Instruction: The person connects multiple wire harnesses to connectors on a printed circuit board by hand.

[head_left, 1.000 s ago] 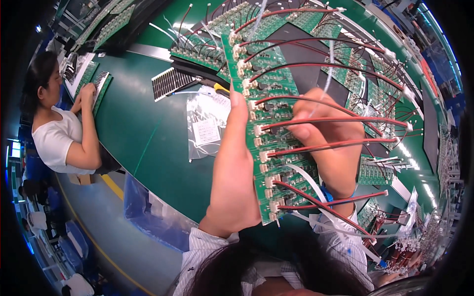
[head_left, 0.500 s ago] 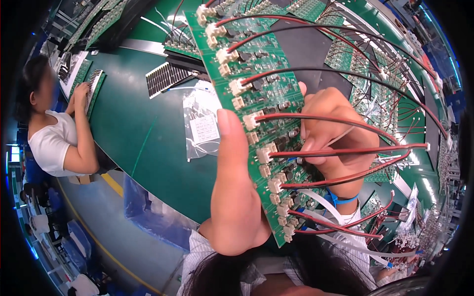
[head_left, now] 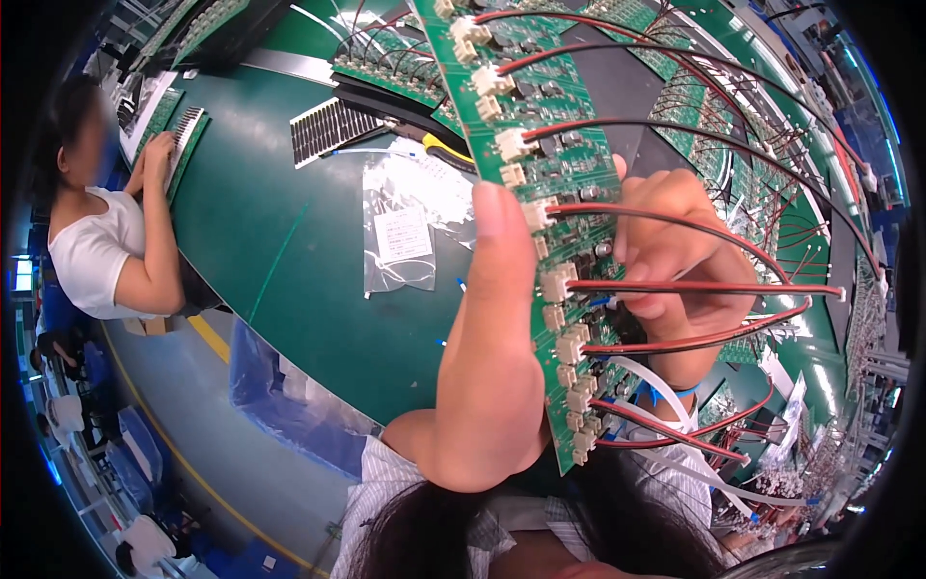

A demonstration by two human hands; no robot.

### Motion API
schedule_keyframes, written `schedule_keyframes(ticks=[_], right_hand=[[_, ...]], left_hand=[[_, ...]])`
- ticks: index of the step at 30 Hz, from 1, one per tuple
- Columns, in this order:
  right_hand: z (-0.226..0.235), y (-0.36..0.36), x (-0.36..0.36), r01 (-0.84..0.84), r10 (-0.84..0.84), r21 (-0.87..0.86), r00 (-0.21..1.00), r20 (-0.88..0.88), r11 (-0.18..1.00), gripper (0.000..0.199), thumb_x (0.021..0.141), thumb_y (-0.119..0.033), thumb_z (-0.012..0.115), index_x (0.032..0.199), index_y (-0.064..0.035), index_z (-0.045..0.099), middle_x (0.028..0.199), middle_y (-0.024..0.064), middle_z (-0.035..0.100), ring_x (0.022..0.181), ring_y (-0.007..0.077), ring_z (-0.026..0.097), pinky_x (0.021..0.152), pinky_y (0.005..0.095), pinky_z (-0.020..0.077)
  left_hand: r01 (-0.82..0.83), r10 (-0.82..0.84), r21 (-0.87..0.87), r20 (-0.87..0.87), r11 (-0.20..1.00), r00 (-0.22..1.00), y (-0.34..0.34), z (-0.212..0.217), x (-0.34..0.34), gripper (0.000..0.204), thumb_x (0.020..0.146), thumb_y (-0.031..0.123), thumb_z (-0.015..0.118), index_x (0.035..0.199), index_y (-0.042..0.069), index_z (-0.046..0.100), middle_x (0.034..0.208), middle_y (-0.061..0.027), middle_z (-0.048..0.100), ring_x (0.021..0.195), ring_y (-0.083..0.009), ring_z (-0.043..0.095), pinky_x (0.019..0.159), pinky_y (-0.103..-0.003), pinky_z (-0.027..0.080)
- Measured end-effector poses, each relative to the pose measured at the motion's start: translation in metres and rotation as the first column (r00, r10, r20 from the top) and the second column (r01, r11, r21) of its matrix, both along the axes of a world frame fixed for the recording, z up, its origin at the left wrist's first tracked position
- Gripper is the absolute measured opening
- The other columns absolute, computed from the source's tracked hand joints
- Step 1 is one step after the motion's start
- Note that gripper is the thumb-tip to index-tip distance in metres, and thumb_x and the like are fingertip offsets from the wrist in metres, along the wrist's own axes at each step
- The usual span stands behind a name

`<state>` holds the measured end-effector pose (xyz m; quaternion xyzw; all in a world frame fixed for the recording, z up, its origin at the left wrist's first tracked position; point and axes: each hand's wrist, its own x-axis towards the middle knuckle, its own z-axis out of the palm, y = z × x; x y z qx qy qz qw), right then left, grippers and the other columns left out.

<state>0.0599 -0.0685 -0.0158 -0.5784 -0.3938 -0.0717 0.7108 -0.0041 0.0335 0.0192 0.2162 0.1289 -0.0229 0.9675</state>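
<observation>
Right of the clear bag (head_left: 405,278), I see the green circuit panel (head_left: 543,101), raised and tilted, red-and-black leads (head_left: 714,289) trailing off its white connectors (head_left: 558,283). Left hand (head_left: 490,357), on the panel's bag-side edge, is closed on it: thumb along the edge, fingers hidden. Right hand (head_left: 687,259), on the panel's side away from the bag, is curled, thumb near fingertips (can't tell from my end what, if anything, it pinches). Yellow-and-black-handled tool (head_left: 440,150) lies just beyond the bag; black-striped sheet (head_left: 330,133) sits beyond-left of it.
</observation>
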Motion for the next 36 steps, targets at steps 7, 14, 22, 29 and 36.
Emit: schedule_keyframes(ticks=[7, 14, 22, 29, 36], right_hand=[[-0.003, -0.004, 0.001, 0.031, -0.032, 0.008, 0.994, 0.105, 0.999, 0.016, 0.076, -0.013, 0.068, 0.077, -0.0027, 0.056, 0.076, 0.0065, 0.048, 0.067, 0.0155, 0.044, 0.065, 0.0323, 0.035], [-0.004, -0.004, 0.0, 0.065, -0.062, -0.013, 0.99, 0.123, 0.998, 0.014, 0.074, -0.009, 0.068, 0.075, -0.0011, 0.057, 0.076, 0.0074, 0.049, 0.066, 0.0157, 0.044, 0.064, 0.0327, 0.0355], [-0.004, 0.001, -0.003, 0.095, -0.099, 0.043, 0.991, 0.086, 0.994, 0.013, 0.072, -0.007, 0.068, 0.075, -0.0009, 0.057, 0.076, 0.0088, 0.05, 0.064, 0.0167, 0.045, 0.057, 0.0309, 0.0336], [-0.004, 0.0, -0.002, 0.118, -0.119, 0.013, 0.981, 0.151, 0.993, 0.015, 0.072, -0.009, 0.068, 0.075, 0.0002, 0.056, 0.077, 0.0095, 0.05, 0.063, 0.0168, 0.045, 0.056, 0.0306, 0.0337], [-0.001, -0.002, 0.002, 0.128, -0.111, -0.041, 0.95, 0.291, 0.991, 0.016, 0.07, -0.007, 0.068, 0.075, 0.0011, 0.056, 0.074, 0.0101, 0.052, 0.06, 0.0179, 0.047, 0.053, 0.0305, 0.0351]], left_hand=[[-0.025, 0.025, 0.006, -0.027, 1.0, 0.999, -0.002, 0.006, -0.002, 0.066, 0.092, 0.055, 0.028, 0.123, -0.002, 0.04, 0.104, -0.008, 0.054, 0.092, -0.0159, 0.052, 0.087, -0.03, 0.039], [-0.016, 0.015, 0.075, 0.01, 0.997, 1.0, -0.003, 0.007, 0.002, 0.065, 0.092, 0.054, 0.027, 0.124, -0.001, 0.039, 0.11, -0.009, 0.052, 0.098, -0.0155, 0.05, 0.086, -0.03, 0.041], [0.024, -0.026, -0.028, -0.046, 0.999, 0.999, 0.0, 0.004, 0.003, 0.06, 0.093, 0.052, 0.029, 0.122, 0.001, 0.041, 0.107, -0.008, 0.052, 0.092, -0.0148, 0.05, 0.081, -0.03, 0.042], [0.043, -0.043, -0.006, -0.04, 0.999, 0.998, 0.003, 0.004, 0.002, 0.059, 0.093, 0.052, 0.028, 0.119, 0.001, 0.045, 0.1, -0.007, 0.056, 0.087, -0.0146, 0.053, 0.079, -0.029, 0.043], [0.002, -0.001, 0.115, -0.005, 0.993, 1.0, 0.001, 0.009, 0.002, 0.059, 0.094, 0.051, 0.027, 0.12, 0.001, 0.044, 0.101, -0.0079, 0.057, 0.085, -0.0147, 0.054, 0.078, -0.028, 0.044]])
